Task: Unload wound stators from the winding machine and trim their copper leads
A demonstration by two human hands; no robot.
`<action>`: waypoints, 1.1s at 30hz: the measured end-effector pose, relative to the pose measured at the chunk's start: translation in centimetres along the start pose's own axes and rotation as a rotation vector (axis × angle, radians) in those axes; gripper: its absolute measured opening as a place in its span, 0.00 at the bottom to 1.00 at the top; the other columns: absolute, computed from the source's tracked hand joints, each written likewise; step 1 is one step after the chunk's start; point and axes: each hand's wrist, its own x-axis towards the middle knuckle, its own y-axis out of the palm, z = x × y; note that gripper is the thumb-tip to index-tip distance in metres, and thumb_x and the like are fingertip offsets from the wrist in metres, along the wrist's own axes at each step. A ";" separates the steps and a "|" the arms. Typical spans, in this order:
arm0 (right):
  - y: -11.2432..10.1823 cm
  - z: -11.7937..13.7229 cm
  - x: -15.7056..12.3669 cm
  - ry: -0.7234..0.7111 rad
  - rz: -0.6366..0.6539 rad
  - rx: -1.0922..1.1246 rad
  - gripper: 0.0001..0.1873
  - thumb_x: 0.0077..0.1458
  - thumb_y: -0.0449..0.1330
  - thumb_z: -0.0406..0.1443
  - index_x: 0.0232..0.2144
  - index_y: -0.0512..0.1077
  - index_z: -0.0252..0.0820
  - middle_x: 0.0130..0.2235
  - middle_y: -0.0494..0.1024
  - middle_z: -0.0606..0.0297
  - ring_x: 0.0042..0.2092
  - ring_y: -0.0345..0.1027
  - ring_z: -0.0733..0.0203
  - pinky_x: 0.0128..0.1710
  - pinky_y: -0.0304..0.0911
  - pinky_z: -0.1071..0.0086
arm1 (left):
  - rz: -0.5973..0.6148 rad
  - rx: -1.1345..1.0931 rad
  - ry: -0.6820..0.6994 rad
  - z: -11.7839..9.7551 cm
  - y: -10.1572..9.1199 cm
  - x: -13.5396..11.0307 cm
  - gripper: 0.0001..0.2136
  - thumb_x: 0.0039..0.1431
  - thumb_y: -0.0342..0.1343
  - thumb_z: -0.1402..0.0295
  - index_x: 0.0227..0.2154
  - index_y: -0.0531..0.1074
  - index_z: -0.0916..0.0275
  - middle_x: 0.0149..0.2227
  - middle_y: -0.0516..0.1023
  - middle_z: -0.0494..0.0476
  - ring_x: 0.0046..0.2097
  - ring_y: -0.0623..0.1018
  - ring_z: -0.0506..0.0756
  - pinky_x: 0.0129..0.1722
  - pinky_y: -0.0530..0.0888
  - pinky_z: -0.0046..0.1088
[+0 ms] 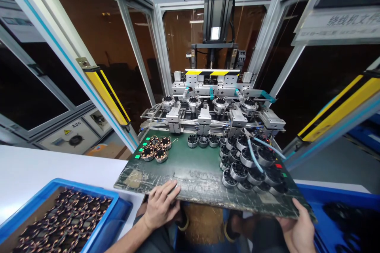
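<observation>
My left hand [162, 205] lies over the front edge of a scratched green work board [192, 166], fingers loosely bent and holding nothing. At the board's front right corner, my right hand [299, 227] touches the edge, thumb apart and fingers partly hidden beneath it. Copper-wound stator cores [154, 148] sit in a small group on the board's left; one has a loose wire end. Several unwound stator cores [239, 170] are stacked on the right. Blue-handled cutting pliers [254, 152] lie open across that stack. Three more cores [203, 140] stand in a row at the back.
Behind the board stands a winding machine [204, 114] with cores on its stations and a motor [218, 12] above. Yellow posts [108, 97] flank it. A blue bin [59, 221] of wound cores is at left; another blue bin [341, 197] holds dark parts at right.
</observation>
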 end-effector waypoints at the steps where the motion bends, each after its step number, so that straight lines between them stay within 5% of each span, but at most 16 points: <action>1: -0.2 -0.1 0.2 -0.002 0.004 -0.006 0.32 0.37 0.80 0.47 0.47 0.86 0.46 0.46 0.90 0.67 0.45 0.85 0.48 0.51 0.83 0.55 | 0.000 -0.003 0.000 0.0 0.0 0.0 0.20 0.71 0.67 0.61 0.63 0.80 0.53 0.58 0.89 0.59 0.58 0.85 0.61 0.58 0.71 0.42; 13: -1.1 -0.8 1.4 -0.037 0.034 -0.037 0.28 0.47 0.75 0.46 0.52 0.83 0.45 0.43 0.90 0.67 0.39 0.85 0.51 0.50 0.83 0.53 | 0.006 -0.014 -0.004 0.1 0.1 -0.2 0.18 0.72 0.66 0.62 0.62 0.81 0.55 0.58 0.89 0.60 0.59 0.84 0.62 0.58 0.71 0.43; 33: -0.3 -0.1 0.2 0.033 0.016 0.005 0.30 0.44 0.78 0.44 0.51 0.85 0.46 0.42 0.90 0.70 0.40 0.84 0.52 0.52 0.82 0.54 | 0.009 0.011 -0.016 0.0 0.1 -0.1 0.20 0.71 0.66 0.61 0.64 0.79 0.51 0.58 0.89 0.57 0.58 0.85 0.61 0.59 0.71 0.42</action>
